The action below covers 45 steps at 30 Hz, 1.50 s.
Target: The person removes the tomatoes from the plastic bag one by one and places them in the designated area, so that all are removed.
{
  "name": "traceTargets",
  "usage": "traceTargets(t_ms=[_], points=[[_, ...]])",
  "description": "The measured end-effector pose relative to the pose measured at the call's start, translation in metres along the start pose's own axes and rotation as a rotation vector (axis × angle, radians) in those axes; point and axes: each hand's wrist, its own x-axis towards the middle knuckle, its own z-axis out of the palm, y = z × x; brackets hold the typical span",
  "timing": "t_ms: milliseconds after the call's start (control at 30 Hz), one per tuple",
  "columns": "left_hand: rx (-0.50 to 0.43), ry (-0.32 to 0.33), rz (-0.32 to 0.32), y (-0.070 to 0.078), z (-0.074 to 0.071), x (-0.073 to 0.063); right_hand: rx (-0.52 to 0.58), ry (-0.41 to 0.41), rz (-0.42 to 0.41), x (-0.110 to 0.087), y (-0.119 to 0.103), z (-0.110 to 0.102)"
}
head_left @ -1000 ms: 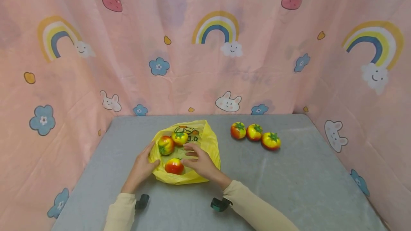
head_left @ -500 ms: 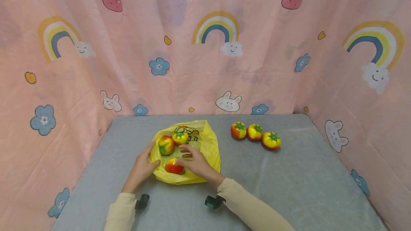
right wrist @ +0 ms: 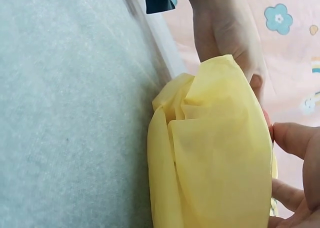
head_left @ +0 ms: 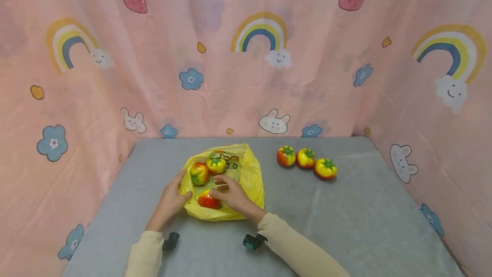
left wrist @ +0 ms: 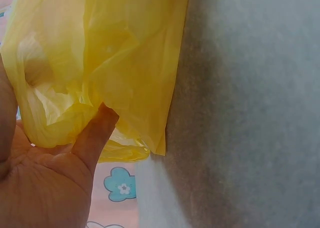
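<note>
A yellow plastic bag lies with its mouth toward me in the head view. Inside sit two red-yellow tomatoes with green tops, one tomato at the left and another tomato behind it. My left hand holds the bag's left edge, thumb over the rim; in the left wrist view the thumb lies against the plastic. Reaching over the right side, my right hand has its fingers spread and its thumb at a redder tomato in the front of the bag.
To the right of the bag, three more tomatoes stand in a slanting row: a left one, a middle one and a right one. They rest on a grey tabletop. Pink printed curtains enclose its back and sides.
My right hand has shifted slightly left, bringing its thumb over the front tomato. The left hand, the bag and the three outside tomatoes hold their places.
</note>
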Motion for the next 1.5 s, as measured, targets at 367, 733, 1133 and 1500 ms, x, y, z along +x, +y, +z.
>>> traceTargets(t_ms=[367,733,1133,1500], points=[[0.003,-0.006,0.007,-0.001,0.000,0.000,-0.054,-0.053,0.018,0.000,0.007,0.002],[-0.004,-0.016,-0.001,0.000,-0.001,-0.001,-0.188,-0.132,-0.004,-0.003,0.005,0.003],[0.000,0.009,0.013,0.000,-0.001,-0.003,-0.141,-0.094,-0.050,-0.007,-0.001,-0.002],[0.001,0.005,0.007,-0.001,-0.001,-0.002,-0.072,-0.061,-0.120,-0.014,-0.017,-0.010]])
